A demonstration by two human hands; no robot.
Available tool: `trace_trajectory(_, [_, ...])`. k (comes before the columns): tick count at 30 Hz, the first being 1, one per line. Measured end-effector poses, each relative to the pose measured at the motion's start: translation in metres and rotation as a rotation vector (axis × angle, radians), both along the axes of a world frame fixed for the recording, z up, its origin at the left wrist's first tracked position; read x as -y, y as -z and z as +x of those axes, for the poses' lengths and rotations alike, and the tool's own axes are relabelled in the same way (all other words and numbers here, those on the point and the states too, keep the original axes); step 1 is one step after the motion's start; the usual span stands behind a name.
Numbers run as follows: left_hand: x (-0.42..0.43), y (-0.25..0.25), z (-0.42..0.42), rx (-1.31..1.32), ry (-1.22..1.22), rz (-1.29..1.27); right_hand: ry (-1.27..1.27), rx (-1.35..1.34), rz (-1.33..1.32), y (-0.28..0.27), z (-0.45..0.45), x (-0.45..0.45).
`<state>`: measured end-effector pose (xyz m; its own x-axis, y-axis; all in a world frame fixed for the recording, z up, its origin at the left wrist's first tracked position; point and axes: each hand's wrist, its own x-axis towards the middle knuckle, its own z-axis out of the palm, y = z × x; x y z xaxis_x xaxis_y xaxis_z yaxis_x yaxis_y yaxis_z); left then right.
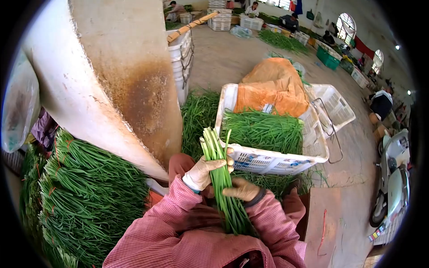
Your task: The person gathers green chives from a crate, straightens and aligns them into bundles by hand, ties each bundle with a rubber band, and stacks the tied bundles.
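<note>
Through the head camera, the one view I have, I see the left hand in a pale glove, its fingers wrapped around a bunch of green stalks. The bunch is upright with a slight tilt, in front of the body, pale ends up and leaves hanging down over the lap. The right hand, in a browner glove, touches the bunch lower down; it is blurred, and I cannot tell whether its fingers grasp or only rest there.

Just beyond the hands I have a white crate with greens inside and an orange cloth at its far side. Bundles with red ties are heaped at my left, beside a stained pillar. At my right, a red string lies on a board, and a scooter stands farther off.
</note>
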<state>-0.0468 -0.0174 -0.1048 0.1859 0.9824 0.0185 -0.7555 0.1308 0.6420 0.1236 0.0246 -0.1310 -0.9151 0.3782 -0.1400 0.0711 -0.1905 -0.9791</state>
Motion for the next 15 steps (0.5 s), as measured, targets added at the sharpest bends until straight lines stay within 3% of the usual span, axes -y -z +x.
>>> trace_trajectory(1, [0.000,-0.002,0.004,-0.089,-0.008,-0.008,0.091,-0.039,-0.066,-0.009,0.009,-0.011])
trace_trajectory(2, [0.001,-0.003,0.008,-0.087,0.002,-0.011,0.145,-0.268,-0.161,-0.020,0.008,-0.025])
trace_trajectory(4, [-0.001,-0.008,0.017,-0.115,0.054,-0.053,0.291,-0.402,-0.019,-0.052,0.018,-0.044])
trace_trajectory(6, [-0.003,-0.010,0.028,-0.137,0.077,-0.041,0.408,-0.251,0.414,-0.084,0.016,-0.049])
trace_trajectory(8, [-0.006,-0.008,0.036,-0.140,0.118,0.051,0.262,-0.073,0.563,-0.093,0.009,-0.050])
trace_trajectory(9, [-0.005,-0.013,0.037,-0.162,0.155,-0.006,0.352,-0.086,0.178,-0.097,0.006,-0.041])
trace_trajectory(12, [-0.004,-0.015,0.042,-0.248,0.314,0.018,0.671,-0.234,0.361,-0.061,-0.005,-0.048])
trace_trajectory(14, [0.000,-0.018,0.050,-0.208,0.221,-0.059,0.635,-0.031,0.245,-0.068,0.006,-0.059])
trace_trajectory(15, [-0.003,-0.016,0.048,-0.234,0.262,-0.059,0.562,-0.100,0.195,-0.073,0.017,-0.072])
